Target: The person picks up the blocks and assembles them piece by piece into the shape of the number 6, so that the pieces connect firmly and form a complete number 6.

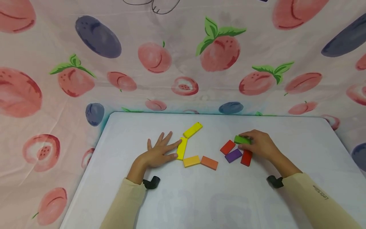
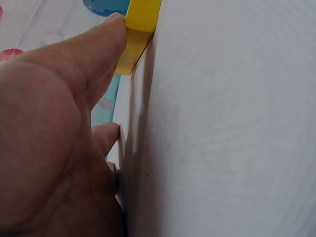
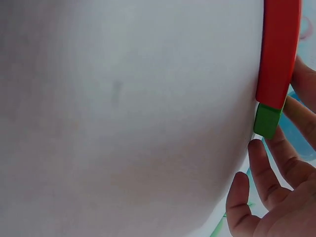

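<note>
My left hand lies spread on the white table, with the index fingertip and thumb touching a yellow block. In the left wrist view, the thumb rests against the end of a yellow block. A second yellow block slants away from its far end; an amber block and an orange block follow from its near end. At right, my right hand pinches a green block between thumb and fingers. Beside it lie a red block, a purple block and another red block.
The white tabletop ends at a back edge, where a fruit-patterned cloth hangs behind and along the sides. A dark wrist strap mount sits at the left wrist, another mount at the right.
</note>
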Available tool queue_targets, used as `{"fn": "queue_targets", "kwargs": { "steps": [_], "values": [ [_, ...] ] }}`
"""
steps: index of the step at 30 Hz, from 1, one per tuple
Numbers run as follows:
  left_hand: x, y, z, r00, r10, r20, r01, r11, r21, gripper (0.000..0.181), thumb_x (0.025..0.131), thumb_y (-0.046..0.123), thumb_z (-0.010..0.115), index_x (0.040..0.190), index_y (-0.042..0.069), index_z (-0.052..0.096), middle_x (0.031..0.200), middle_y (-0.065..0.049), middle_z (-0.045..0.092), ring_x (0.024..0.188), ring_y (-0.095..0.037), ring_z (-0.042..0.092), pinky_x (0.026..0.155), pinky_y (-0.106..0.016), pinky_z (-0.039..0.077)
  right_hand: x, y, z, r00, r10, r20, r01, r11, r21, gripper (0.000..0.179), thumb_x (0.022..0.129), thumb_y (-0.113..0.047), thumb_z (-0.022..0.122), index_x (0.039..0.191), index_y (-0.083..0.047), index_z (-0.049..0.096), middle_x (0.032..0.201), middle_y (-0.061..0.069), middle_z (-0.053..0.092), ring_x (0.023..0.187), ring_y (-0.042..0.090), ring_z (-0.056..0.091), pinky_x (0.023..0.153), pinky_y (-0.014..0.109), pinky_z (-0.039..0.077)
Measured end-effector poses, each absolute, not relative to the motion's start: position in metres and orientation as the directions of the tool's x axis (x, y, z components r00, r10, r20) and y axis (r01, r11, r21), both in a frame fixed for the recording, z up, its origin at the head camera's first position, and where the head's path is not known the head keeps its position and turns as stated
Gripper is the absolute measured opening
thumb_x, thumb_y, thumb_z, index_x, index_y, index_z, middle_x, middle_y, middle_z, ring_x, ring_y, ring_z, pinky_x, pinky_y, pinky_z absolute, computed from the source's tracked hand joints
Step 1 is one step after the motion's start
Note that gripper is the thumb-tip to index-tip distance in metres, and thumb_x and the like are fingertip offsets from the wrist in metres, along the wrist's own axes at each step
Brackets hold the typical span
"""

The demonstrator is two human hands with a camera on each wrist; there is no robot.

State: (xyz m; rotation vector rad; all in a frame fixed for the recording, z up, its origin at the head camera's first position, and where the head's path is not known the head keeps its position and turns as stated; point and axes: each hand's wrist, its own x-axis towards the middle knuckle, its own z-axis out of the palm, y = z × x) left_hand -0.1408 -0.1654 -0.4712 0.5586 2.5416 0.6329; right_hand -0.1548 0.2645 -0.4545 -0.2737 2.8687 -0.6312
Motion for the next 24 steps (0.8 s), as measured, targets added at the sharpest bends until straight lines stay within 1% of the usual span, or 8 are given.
{"fn": "queue_targets", "kwargs": {
  "steps": [6,14,21,24],
  "values": [
    [-0.1413,-0.1651,-0.4729,-0.809,0.484,-0.333,0.271,0.81,0.52,0.061,0.102,0.055,0.051,0.158,0.045,0.029,0.174,0.003,-0.005,0.159,-0.029,-0.017,0.112,-0.075,-0.02,-0.1576,0.2649,-0.4564,-0.965,-0.197,-0.175,-0.102,0.892,-0.44,0.05,0.09,-0.032,0.079,0.135,-0.011,0.067,0.127,0.021,0.065,0.116,0.039,0.058,0.094,0.056,0.054],
    [-0.1405,-0.1661,-0.4722,-0.806,0.483,-0.341,0.27,0.814,0.515,0.062,0.102,0.055,0.051,0.159,0.045,0.029,0.174,0.002,-0.006,0.159,-0.03,-0.017,0.112,-0.075,-0.019,-0.1581,0.2649,-0.4595,-0.967,-0.194,-0.166,-0.095,0.877,-0.471,0.046,0.092,-0.029,0.077,0.133,-0.011,0.068,0.125,0.02,0.066,0.115,0.038,0.058,0.093,0.054,0.055],
    [-0.1395,-0.1646,-0.47,-0.807,0.485,-0.337,0.275,0.813,0.513,0.061,0.102,0.055,0.051,0.159,0.045,0.03,0.174,0.002,-0.005,0.159,-0.03,-0.016,0.113,-0.075,-0.018,-0.1535,0.264,-0.4541,-0.969,-0.182,-0.169,-0.079,0.87,-0.487,0.047,0.093,-0.031,0.077,0.135,-0.012,0.068,0.126,0.019,0.065,0.115,0.037,0.057,0.092,0.053,0.055],
    [-0.1398,-0.1652,-0.47,-0.809,0.481,-0.339,0.273,0.817,0.508,0.061,0.102,0.055,0.051,0.159,0.045,0.029,0.174,0.002,-0.005,0.159,-0.03,-0.016,0.113,-0.075,-0.019,-0.1506,0.2637,-0.4512,-0.972,-0.186,-0.144,-0.088,0.856,-0.51,0.047,0.093,-0.031,0.077,0.135,-0.013,0.067,0.127,0.018,0.065,0.117,0.037,0.057,0.091,0.053,0.056]
  ]
}}
